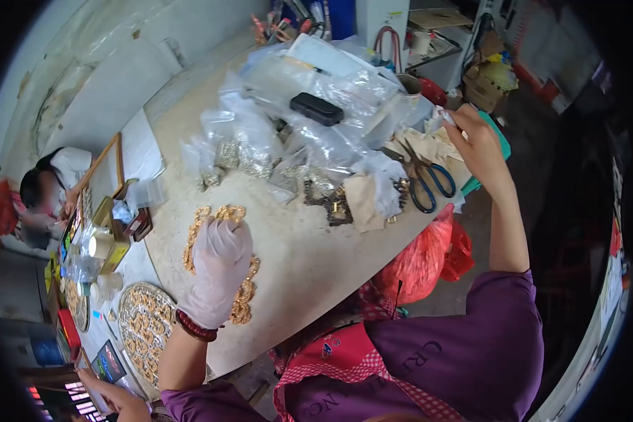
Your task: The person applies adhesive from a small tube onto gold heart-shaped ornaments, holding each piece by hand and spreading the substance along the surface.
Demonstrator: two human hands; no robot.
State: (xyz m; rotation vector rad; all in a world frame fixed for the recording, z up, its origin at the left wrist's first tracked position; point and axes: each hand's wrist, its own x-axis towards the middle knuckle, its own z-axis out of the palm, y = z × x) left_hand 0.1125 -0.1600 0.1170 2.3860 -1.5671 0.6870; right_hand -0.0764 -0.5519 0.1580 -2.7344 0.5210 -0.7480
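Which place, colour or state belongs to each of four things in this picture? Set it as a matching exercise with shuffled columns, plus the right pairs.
Column one
1. Left hand
2. Right hand
3. Scissors
4. Black case

Column two
A. Lying on the clear plastic bags
B. Bare, a white scrap between its fingers
C. Dark metal and blue in colour
D. In a whitish glove, at the gold-coloured chain

Right pairs: 1-D; 2-B; 3-C; 4-A
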